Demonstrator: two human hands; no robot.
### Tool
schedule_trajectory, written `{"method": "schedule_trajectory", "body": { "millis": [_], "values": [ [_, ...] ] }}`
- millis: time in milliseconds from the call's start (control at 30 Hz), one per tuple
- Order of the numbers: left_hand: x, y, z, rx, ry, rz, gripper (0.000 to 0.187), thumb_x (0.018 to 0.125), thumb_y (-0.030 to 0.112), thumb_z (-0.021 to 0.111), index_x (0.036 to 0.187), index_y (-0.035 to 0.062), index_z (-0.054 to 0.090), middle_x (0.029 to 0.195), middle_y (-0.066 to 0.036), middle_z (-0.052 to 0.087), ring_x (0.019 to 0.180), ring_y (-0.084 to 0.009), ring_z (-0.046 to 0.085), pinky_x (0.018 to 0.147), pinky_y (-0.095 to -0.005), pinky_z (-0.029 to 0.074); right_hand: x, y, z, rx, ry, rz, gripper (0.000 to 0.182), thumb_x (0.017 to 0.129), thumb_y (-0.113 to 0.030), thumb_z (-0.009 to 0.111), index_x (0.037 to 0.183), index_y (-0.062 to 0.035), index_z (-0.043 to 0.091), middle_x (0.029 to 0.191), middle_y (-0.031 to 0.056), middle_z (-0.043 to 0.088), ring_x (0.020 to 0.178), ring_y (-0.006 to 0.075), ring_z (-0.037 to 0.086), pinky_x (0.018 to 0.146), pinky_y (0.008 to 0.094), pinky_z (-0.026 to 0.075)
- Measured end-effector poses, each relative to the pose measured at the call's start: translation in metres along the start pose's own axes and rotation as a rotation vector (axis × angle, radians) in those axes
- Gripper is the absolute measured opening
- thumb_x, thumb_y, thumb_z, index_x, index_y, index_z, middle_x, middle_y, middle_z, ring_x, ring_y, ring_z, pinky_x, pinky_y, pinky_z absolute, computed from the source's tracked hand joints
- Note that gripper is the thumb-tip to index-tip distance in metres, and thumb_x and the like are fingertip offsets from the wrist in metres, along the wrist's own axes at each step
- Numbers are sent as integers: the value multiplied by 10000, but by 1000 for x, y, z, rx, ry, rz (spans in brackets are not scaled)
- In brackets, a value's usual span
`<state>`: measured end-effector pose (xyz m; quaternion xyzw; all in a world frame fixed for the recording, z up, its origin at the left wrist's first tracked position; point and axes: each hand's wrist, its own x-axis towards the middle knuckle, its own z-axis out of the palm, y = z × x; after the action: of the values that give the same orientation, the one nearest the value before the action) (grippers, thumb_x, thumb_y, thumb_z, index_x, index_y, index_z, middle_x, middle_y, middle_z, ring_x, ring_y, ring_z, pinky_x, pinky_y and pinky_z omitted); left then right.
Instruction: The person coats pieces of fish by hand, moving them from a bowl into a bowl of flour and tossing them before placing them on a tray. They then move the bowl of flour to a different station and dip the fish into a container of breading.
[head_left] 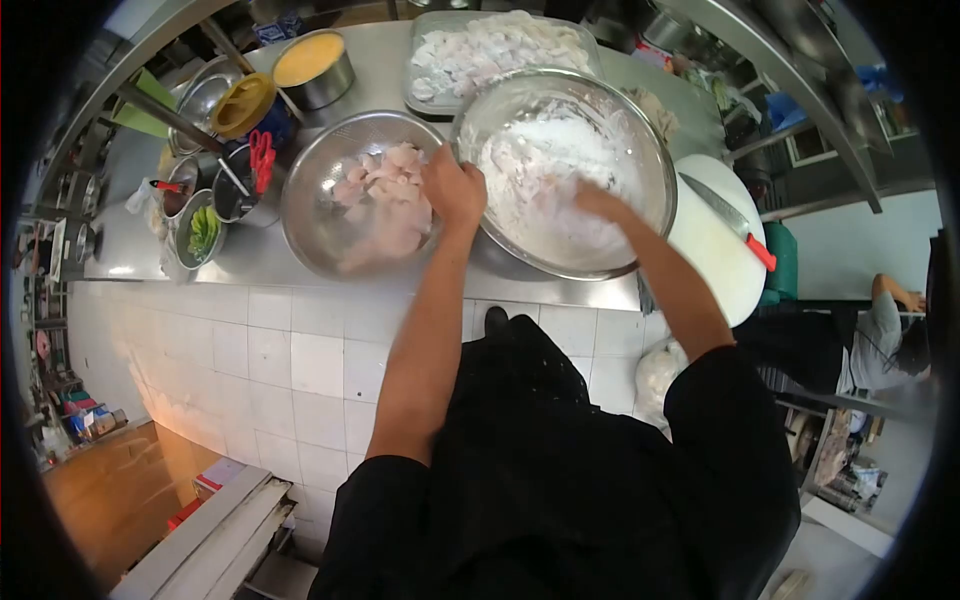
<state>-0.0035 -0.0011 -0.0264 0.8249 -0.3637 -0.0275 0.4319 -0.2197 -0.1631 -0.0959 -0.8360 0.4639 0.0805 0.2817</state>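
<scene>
A large steel mixing bowl (660,205) holds white flour-like powder (545,140) and pale coated pieces. My right hand (597,200) is down in this powder, its fingers smeared by motion and partly buried, so what they hold is hidden. To the left stands a perforated steel colander (312,215) containing pale pink raw meat pieces (385,185). Where the two rims meet, my left hand (456,188) is closed at the left rim of the mixing bowl, partly overlapping the colander's edge.
Behind the bowl, a clear tray (425,100) is heaped with white-coated pieces. A red-handled knife (725,215) lies on the round white cutting board (700,260). Left are a pot of yellow liquid (310,62), red-handled scissors (262,160) and sliced greens (204,232). Another person (880,345) is at far right.
</scene>
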Motion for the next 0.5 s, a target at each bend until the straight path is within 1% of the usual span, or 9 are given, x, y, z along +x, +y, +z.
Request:
{"method": "schedule_trajectory", "body": {
  "millis": [33,100,167,200,267,300,367,433,500],
  "values": [
    [2,0,-1,2,15,2,359,720,65,563,1060,-46,545,973,-230,585,930,-412,516,800,-483,412,-26,-47,-2,-170,-19,-88,614,767,-233,597,1271,58,405,1212,268,509,1116,401,506,937,406,413],
    [-4,1,-1,22,65,47,312,711,62,567,1005,-43,551,940,-225,586,910,-409,522,767,-494,416,-38,-96,-11,219,-64,110,581,730,-149,620,1250,42,444,1151,244,555,1041,343,559,838,393,467],
    [-1,3,-7,17,62,22,255,713,64,567,947,-36,543,916,-225,581,893,-404,526,753,-500,415,-20,-111,-35,449,-108,-132,512,720,-113,628,1197,24,500,1109,206,581,962,269,584,712,372,497],
    [1,2,-7,25,59,39,243,715,67,568,934,-32,537,912,-224,579,888,-403,528,748,-502,415,20,-89,-27,339,99,-403,448,706,-97,642,1133,10,555,1049,155,612,868,222,601,634,333,499],
    [-5,2,-10,42,-2,47,245,721,76,563,942,-24,528,931,-216,573,891,-397,528,737,-501,417,22,-115,-73,443,-128,-92,373,705,-135,662,1057,-20,617,839,147,661,757,277,630,705,354,500],
    [-2,0,-10,42,2,43,245,721,76,563,942,-24,528,931,-216,573,891,-397,528,737,-501,417,31,-125,-91,-42,-144,-260,423,739,-240,653,1109,-44,596,949,186,645,867,304,619,735,374,501],
    [-5,-2,-5,44,25,59,257,727,77,558,962,-24,533,966,-209,570,925,-390,522,761,-504,411,86,-90,-58,-7,-246,-240,555,731,-343,652,1179,-32,549,1101,198,595,989,324,581,832,391,474],
    [-12,0,-4,38,20,21,271,731,76,555,982,-23,533,983,-206,569,946,-387,517,774,-507,404,77,-114,-5,-394,-95,-226,671,700,-368,667,1242,-16,484,1229,205,516,1107,340,518,949,428,396],
    [-5,5,-5,21,28,-16,285,736,75,553,1002,-22,533,1001,-203,567,968,-383,512,787,-511,397,16,-161,7,-647,71,-183,545,736,-253,626,1210,-17,493,1232,216,496,1151,365,471,1012,477,313]
  ]
}}
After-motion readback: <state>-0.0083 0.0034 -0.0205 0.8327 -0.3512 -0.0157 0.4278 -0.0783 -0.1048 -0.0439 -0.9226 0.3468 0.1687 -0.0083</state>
